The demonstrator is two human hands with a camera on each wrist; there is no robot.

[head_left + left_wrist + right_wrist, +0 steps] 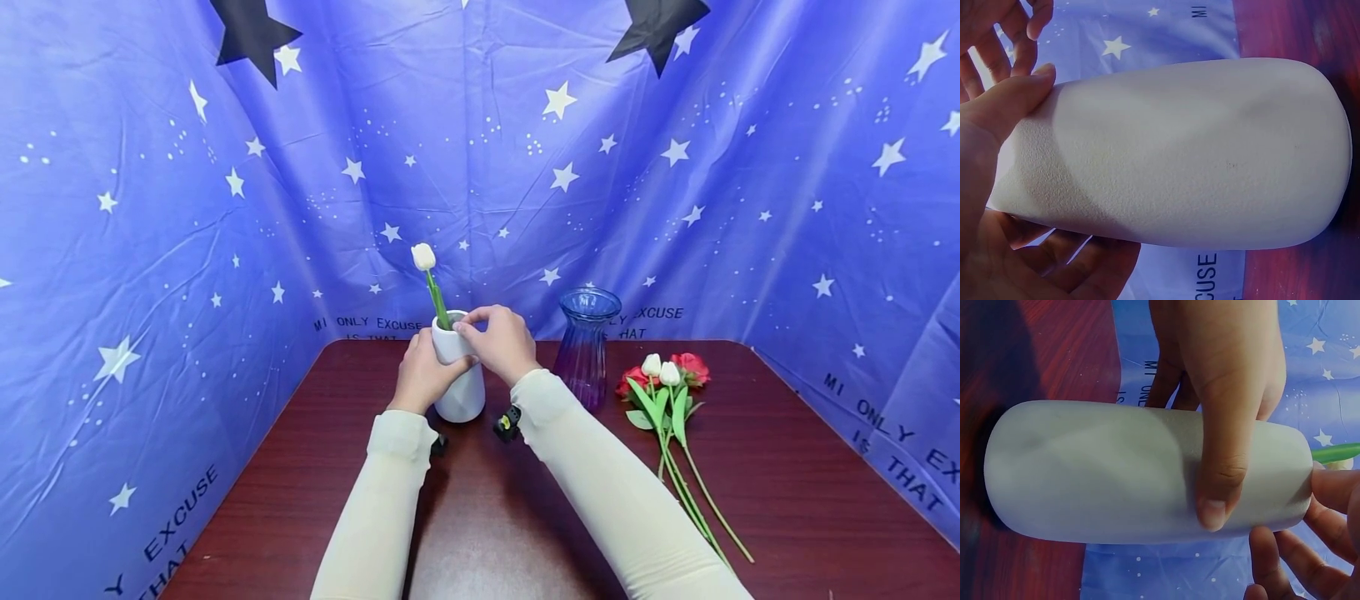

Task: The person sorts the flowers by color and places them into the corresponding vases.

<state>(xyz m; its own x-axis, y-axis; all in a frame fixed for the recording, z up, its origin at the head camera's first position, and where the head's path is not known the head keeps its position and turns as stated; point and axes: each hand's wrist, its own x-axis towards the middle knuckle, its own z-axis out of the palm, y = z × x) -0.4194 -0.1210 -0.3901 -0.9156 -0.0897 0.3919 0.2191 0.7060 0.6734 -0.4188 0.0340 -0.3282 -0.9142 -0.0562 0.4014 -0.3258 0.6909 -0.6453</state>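
Note:
A white vase [461, 392] stands upright on the table, with one white tulip [423, 257] leaning left out of its mouth. My left hand [427, 372] grips the upper body of the vase, thumb across the near side; the left wrist view shows the same hand [1004, 106] around the vase [1197, 156]. At the rim, my right hand [504, 340] has its thumb and a finger pinched on the right edge. Seen from the right wrist, that hand [1329, 531] touches the top end of the vase [1097, 475], beside a green leaf or stem [1338, 453].
A blue-purple glass vase [583, 358] stands right of my right hand. Farther right, red flowers [692, 368] and two white tulips [670, 373] lie on the table [810, 492], stems toward me. A blue star-patterned cloth [465, 167] hangs behind and at both sides.

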